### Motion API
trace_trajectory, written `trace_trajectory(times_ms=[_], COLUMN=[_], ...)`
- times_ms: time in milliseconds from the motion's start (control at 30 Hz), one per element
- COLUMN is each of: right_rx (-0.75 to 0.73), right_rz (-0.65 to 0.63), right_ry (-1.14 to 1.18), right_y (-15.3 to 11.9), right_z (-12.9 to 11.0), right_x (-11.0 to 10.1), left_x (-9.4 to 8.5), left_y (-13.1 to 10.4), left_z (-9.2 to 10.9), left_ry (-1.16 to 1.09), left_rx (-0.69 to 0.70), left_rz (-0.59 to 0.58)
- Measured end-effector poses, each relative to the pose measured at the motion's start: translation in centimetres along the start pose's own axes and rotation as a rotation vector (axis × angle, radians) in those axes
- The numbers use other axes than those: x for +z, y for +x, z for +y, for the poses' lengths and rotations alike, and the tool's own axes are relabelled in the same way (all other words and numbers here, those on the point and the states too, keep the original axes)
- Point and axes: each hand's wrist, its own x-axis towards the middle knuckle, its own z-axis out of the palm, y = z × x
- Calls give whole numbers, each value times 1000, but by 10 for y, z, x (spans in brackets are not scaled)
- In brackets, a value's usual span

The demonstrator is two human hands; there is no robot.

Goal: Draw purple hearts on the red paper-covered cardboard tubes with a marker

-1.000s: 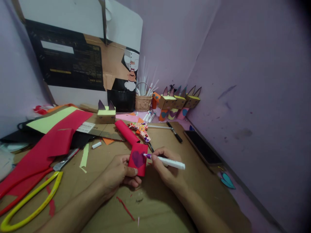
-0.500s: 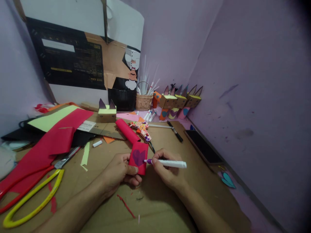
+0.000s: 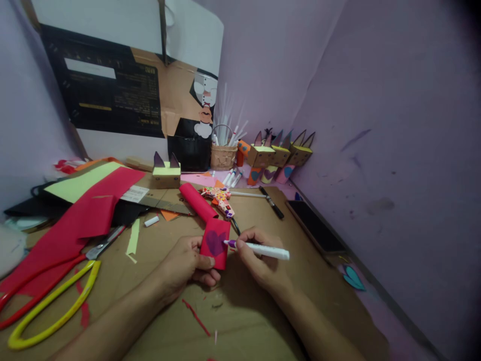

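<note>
Between the thumb and fingers of my left hand (image 3: 191,263) is a small red paper roll (image 3: 221,228) with a purple heart drawn on its front. My right hand (image 3: 259,260) grips a white marker (image 3: 272,251) whose purple tip meets the right side of the heart. Just behind them lies a longer red paper roll (image 3: 197,201), its near end close to the held piece. A flower-patterned glue gun (image 3: 221,199) rests beside that roll, partly hidden further down by my right hand.
Scissors (image 3: 92,283) with red and yellow handles and red paper (image 3: 90,220) lie at left. A cardboard box head with ears (image 3: 166,179) stands behind. A phone (image 3: 314,225) sits along the right wall. Other eared figures (image 3: 262,156) and a marker basket (image 3: 223,157) are at the back.
The marker tip has shifted very slightly on the heart. Both hands keep their grips, and the view has moved a little.
</note>
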Motion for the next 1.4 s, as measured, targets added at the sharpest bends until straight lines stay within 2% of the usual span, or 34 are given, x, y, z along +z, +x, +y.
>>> trace_trajectory(times_ms=[867, 1067, 1400], right_rx=[-5, 22, 13], right_rz=[-35, -89, -87], right_ry=[30, 54, 51], right_y=[-1, -3, -3], right_z=[-9, -7, -6], right_x=[0, 2, 2], left_x=[1, 1, 2], left_y=[0, 1, 0], left_z=[1, 0, 2], left_ry=[-11, -13, -19], left_rx=[12, 17, 19], left_rz=[17, 12, 16])
